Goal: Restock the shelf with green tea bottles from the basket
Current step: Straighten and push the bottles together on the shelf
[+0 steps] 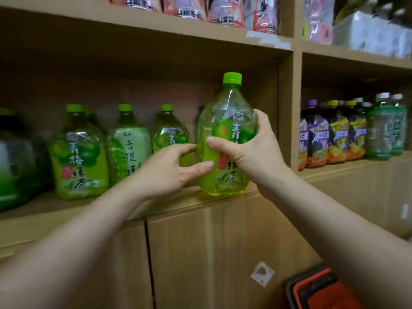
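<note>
While gripping green tea bottle (pixel 223 117) mid-label with right hand (pixel 245 150) and steadying it with straight-fingered left hand (pixel 169 170), had it upright on shelf (pixel 189 202) front edge; judged full, heavy, slick, best held there.

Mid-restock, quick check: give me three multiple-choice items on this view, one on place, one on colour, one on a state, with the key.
1. Where on the shelf is the gripped bottle?
A. Front edge, by the right wall
B. Far back, left end
C. Middle, behind the others

2. Its cap is:
A. Purple
B. Green
C. White

3. The right hand:
A. Hangs free
B. Lies flat on the board
C. Grips the bottle

Key:
1. A: its base sits at the front lip beside that wall.
2. B: the cap is bright green.
3. C: the hand curls round the bottle's body.
</note>
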`<move>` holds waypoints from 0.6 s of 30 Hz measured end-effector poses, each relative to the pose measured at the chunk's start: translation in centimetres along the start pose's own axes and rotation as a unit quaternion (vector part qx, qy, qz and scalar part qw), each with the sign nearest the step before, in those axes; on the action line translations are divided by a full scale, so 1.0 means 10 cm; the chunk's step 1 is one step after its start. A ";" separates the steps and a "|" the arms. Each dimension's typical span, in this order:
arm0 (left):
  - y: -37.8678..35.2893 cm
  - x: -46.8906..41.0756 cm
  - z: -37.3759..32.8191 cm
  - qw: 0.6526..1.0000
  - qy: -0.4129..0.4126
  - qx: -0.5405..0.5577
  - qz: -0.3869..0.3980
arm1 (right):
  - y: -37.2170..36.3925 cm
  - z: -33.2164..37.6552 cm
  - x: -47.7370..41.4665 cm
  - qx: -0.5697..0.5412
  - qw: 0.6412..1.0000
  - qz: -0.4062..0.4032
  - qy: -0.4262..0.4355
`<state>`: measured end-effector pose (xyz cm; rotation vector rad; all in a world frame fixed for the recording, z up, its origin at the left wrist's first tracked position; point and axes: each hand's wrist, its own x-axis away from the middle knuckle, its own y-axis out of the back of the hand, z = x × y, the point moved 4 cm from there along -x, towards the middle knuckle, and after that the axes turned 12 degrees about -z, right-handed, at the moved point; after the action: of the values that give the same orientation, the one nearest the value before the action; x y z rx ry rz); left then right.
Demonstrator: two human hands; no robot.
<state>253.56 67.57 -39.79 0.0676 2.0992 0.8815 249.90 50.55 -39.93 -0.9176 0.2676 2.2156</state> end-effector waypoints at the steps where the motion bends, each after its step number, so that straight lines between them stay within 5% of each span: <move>1: 0.10 -0.03 0.13 0.999 -0.001 -0.031 -0.010 | -0.10 -0.01 0.03 0.008 1.000 0.010 -0.003; 4: 0.36 -0.07 0.47 0.995 -0.007 -0.062 -0.078 | -0.37 -0.08 0.13 0.032 0.999 0.036 -0.011; 12: 0.58 0.02 0.70 0.991 0.000 0.119 -0.056 | -1.10 0.02 0.43 0.072 0.983 0.167 0.013; 18: 0.85 0.13 0.92 0.990 0.024 -0.006 -0.136 | -1.41 0.02 0.57 0.043 0.966 0.253 -0.030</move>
<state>257.18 79.59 -39.18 -0.2441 2.0858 0.7364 256.64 63.88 -42.60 -0.7946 0.6223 2.6656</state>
